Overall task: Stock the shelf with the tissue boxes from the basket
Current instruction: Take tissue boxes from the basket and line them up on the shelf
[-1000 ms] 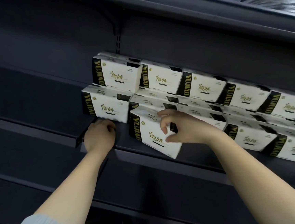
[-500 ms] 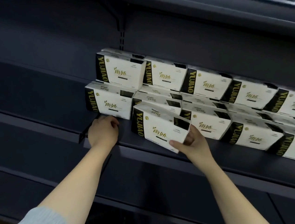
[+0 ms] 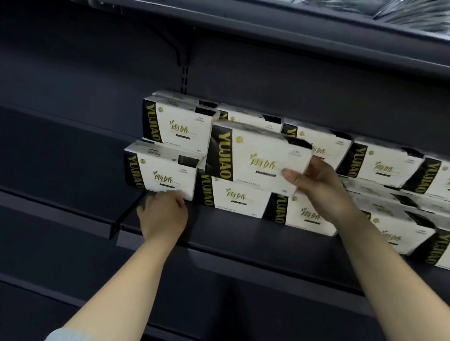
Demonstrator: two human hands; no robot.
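One tissue box (image 3: 257, 154), pinched at its lower corner by the right hand (image 3: 317, 186), could tip off the stack; left hand (image 3: 162, 216) grip state unclear.

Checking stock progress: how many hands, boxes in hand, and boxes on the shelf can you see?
Hands: 2, left hand and right hand
Held box: 1, in the right hand
Shelved boxes: at least 10; rear ones are partly hidden
Total: at least 13
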